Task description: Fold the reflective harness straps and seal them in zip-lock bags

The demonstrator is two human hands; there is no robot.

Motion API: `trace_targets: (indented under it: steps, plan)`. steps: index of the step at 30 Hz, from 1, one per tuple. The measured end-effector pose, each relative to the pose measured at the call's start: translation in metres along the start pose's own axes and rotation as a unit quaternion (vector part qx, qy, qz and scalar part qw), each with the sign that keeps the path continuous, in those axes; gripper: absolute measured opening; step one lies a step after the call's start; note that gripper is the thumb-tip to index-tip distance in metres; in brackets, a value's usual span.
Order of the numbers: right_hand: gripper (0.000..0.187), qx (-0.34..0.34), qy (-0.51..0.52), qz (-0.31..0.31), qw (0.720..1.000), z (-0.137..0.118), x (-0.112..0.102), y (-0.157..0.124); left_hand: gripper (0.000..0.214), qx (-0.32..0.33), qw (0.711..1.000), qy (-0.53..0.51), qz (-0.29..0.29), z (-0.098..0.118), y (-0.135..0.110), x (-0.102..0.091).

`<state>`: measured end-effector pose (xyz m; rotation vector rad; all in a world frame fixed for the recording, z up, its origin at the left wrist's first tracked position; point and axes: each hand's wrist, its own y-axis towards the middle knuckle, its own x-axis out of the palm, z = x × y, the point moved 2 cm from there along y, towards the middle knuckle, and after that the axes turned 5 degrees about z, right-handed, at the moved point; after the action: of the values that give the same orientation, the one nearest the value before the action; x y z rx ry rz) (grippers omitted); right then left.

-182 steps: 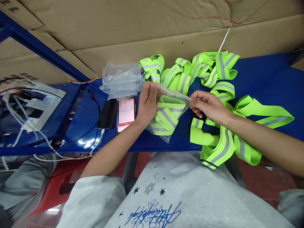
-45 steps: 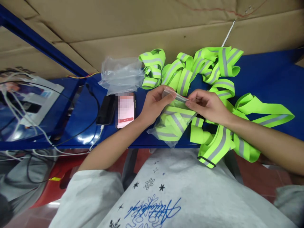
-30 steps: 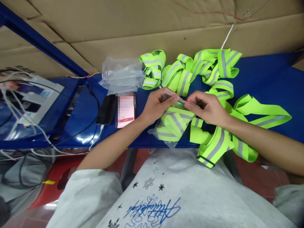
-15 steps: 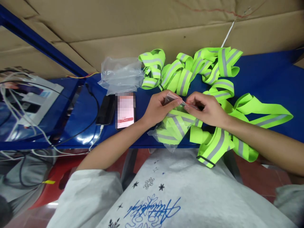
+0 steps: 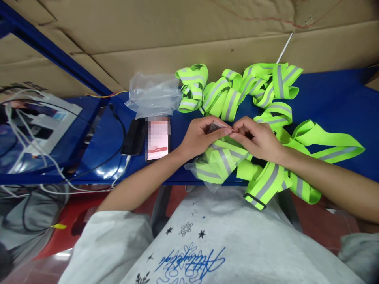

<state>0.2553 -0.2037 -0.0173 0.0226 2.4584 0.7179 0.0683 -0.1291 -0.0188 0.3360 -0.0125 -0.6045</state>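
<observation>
A clear plastic bag stuffed with a folded neon-yellow reflective band lies at the near edge of the blue table. My left hand and my right hand meet above it, and each pinches the bag's top edge, fingertips almost touching. Loose neon-yellow reflective bands with grey stripes pile up behind my hands. More bands trail to the right under my right forearm.
A stack of empty clear bags lies at the back left of the bands. A lit phone and a dark phone rest left of my hands, with cables running off left. Cardboard covers the back.
My hands have drawn together along the bag's top edge, from holding its mouth wide apart to pinching it side by side. The filled bag has stayed on the table's near edge.
</observation>
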Motion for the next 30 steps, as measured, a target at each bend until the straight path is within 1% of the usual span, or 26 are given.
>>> trace_targets:
  steps: [3, 5, 7, 9, 12, 16, 20, 23, 27, 29, 30]
  plan:
    - [0.024, -0.02, -0.029, 0.011, 0.999, -0.003, -0.003, -0.001, 0.027, -0.005, 1.0, -0.002, -0.006, 0.002, 0.001, -0.001]
    - [0.023, -0.033, -0.039, 0.019, 0.998, -0.004, -0.005, -0.002, 0.028, -0.017, 1.0, -0.01, -0.012, 0.003, 0.0, -0.001]
    - [0.022, -0.032, -0.046, 0.025, 0.998, -0.004, -0.007, -0.003, 0.03, -0.027, 0.999, -0.021, -0.009, 0.002, 0.0, -0.001]
    - [0.023, -0.021, -0.045, 0.027, 0.998, -0.002, -0.008, -0.002, 0.034, -0.028, 0.999, -0.016, 0.008, 0.0, 0.0, -0.002]
    - [0.027, -0.009, -0.045, 0.024, 0.999, 0.002, -0.01, 0.001, 0.04, -0.008, 0.999, 0.012, 0.041, -0.001, -0.001, -0.003]
    - [0.031, -0.016, -0.068, 0.014, 0.997, 0.005, -0.011, 0.004, 0.037, 0.011, 0.998, 0.007, 0.067, -0.001, -0.002, -0.003]
    - [0.025, -0.026, -0.079, 0.002, 0.997, 0.005, -0.01, 0.004, 0.035, -0.001, 0.994, -0.018, 0.105, -0.006, 0.001, -0.009]
    - [0.02, -0.002, -0.056, 0.019, 0.998, 0.009, -0.009, 0.002, 0.036, -0.028, 0.992, -0.042, 0.119, -0.013, 0.005, -0.012]
    - [0.019, 0.056, 0.0, 0.052, 0.997, 0.018, -0.008, 0.0, 0.038, -0.062, 0.99, -0.065, 0.107, -0.018, 0.007, -0.009]
    - [0.02, 0.072, 0.024, 0.071, 0.995, 0.02, -0.009, 0.0, 0.047, -0.085, 0.99, -0.067, 0.085, -0.018, 0.006, -0.005]
    - [0.02, 0.077, 0.029, 0.085, 0.993, 0.02, -0.01, 0.001, 0.055, -0.099, 0.99, -0.066, 0.069, -0.017, 0.005, -0.004]
